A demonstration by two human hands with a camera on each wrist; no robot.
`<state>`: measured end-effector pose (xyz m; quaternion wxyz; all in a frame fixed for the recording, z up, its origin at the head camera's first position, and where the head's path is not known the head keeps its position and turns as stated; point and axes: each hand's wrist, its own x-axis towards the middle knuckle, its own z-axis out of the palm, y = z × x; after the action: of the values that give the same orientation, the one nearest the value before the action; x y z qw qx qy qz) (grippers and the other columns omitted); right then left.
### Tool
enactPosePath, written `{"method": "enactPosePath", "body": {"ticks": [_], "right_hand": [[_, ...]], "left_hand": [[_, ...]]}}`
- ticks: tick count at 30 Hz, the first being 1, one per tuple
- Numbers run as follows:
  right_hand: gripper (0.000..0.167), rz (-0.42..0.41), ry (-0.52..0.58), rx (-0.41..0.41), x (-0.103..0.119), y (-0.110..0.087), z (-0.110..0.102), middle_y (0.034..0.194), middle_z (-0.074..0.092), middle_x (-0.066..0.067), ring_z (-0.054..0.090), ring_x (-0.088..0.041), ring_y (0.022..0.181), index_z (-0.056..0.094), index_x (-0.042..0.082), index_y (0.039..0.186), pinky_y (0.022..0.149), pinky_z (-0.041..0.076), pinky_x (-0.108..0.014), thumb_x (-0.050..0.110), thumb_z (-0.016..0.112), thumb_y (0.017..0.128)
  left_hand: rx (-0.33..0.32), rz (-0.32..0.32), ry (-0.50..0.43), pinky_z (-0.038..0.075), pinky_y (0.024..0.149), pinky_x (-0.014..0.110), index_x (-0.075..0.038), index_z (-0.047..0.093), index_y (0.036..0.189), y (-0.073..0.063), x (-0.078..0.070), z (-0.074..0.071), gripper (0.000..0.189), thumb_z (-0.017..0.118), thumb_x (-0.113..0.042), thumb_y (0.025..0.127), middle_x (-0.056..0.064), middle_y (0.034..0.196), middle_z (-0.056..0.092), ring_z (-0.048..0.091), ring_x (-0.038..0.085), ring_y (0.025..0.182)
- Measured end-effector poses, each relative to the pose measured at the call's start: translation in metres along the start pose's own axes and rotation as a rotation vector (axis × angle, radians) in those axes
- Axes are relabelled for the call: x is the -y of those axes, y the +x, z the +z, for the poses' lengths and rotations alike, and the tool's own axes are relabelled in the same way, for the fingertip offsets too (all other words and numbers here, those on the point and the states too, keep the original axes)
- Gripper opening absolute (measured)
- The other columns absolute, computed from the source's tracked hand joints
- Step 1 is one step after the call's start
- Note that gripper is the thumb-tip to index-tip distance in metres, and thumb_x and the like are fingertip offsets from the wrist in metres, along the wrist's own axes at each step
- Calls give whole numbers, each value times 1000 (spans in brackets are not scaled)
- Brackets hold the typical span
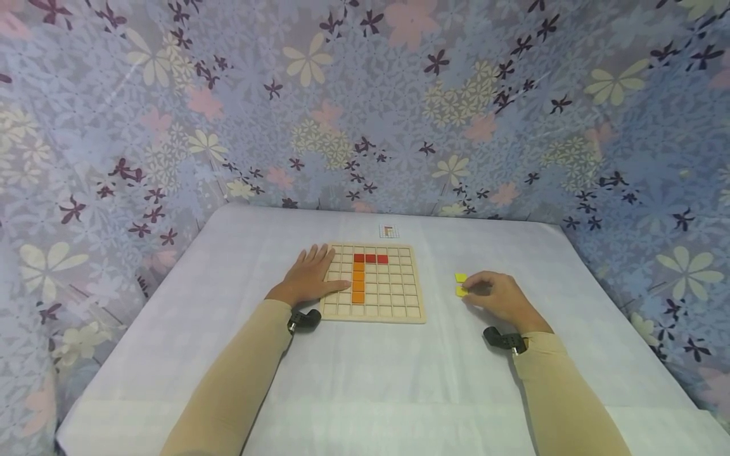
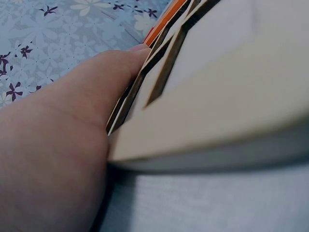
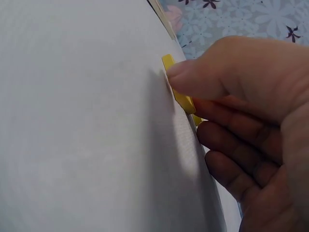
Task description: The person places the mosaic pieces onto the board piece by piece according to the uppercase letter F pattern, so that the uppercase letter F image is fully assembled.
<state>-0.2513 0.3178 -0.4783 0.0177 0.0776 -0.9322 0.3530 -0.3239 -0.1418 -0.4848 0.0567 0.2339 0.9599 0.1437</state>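
Observation:
My left hand (image 1: pixel 310 277) lies flat with straight fingers over the left edge of a wooden grid board (image 1: pixel 393 289), its thumb reaching across the squares toward the orange tiles. Several orange tiles (image 1: pixel 358 277) form a column on the board, topped by a row of red tiles (image 1: pixel 371 259). To the right of the board, my right hand (image 1: pixel 500 297) pinches a yellow square tile (image 3: pixel 184 102) between thumb and fingers, close over the cloth. Another yellow tile (image 1: pixel 461 277) lies just beyond it. In the left wrist view, the thumb side of that hand presses along the board's corner.
A small printed card (image 1: pixel 389 232) with a coloured grid pattern lies behind the board. White cloth (image 1: pixel 365 373) covers the table, and a flowered curtain (image 1: pixel 365 114) hangs along its back and sides.

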Motion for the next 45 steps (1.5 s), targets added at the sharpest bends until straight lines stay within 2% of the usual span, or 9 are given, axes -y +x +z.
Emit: {"method": "enactPosePath", "body": {"ticks": [16,28,37,45], "right_hand": [[18,-24,5,-4,-3,-2,1,126,69,-18,61,-41,122,78,10,107,106,45,-61,8,84,90],[21,-46,18,-27,5,-1,5,123,71,-16,65,-38,119,78,9,108,104,49,-57,7,85,89],[20,-69,37,-35,13,2,10,122,72,-13,68,-34,115,79,10,108,104,49,-56,5,84,89],[20,-81,30,-50,23,7,16,119,73,-10,68,-33,113,79,11,108,103,49,-56,5,84,90]], "left_hand": [[-12,9,17,-3,126,50,-5,15,169,0,-2,1,114,45,-84,93,18,174,9,2,38,159],[-16,9,12,-2,126,51,-3,17,168,-1,-6,-2,113,47,-82,94,19,173,11,4,39,159],[7,-4,13,-5,125,50,-5,13,169,1,-2,2,115,45,-84,93,17,174,6,0,37,159],[-8,-4,0,-4,125,51,-3,15,169,-2,-5,-1,114,47,-82,94,19,173,7,1,39,159]]}}
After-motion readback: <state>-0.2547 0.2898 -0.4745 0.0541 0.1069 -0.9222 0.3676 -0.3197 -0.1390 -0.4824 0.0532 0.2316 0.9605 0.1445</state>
